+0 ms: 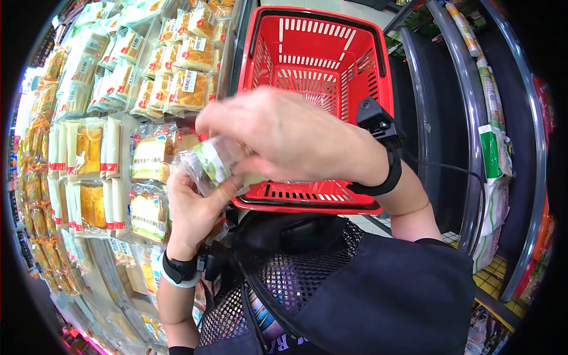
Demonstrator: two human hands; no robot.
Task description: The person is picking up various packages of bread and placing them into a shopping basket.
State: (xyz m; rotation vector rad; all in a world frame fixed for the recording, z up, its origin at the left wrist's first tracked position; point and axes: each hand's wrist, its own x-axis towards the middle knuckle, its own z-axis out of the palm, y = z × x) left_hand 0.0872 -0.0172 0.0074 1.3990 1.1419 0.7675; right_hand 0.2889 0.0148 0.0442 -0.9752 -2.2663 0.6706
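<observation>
A clear plastic food package (214, 163) with a green and white label is between my two hands, in front of the bread shelf. My left hand (198, 207) grips its lower left side, with the thumb across the front. Over the top right of the package, my right hand (266, 133) is bent at the wrist with curled fingers, slightly smeared by motion; its thumb side presses on the wrapper. What the package contains is mostly hidden by the hands and label.
A red shopping basket (383, 65) stands just beyond my right hand. Wrapped breads (151, 157) fill the shelves on the left, with bagged buns (186, 89) further back. To the right are dark shelf tiers (438, 118) with metal rails and a few long packets (494, 151).
</observation>
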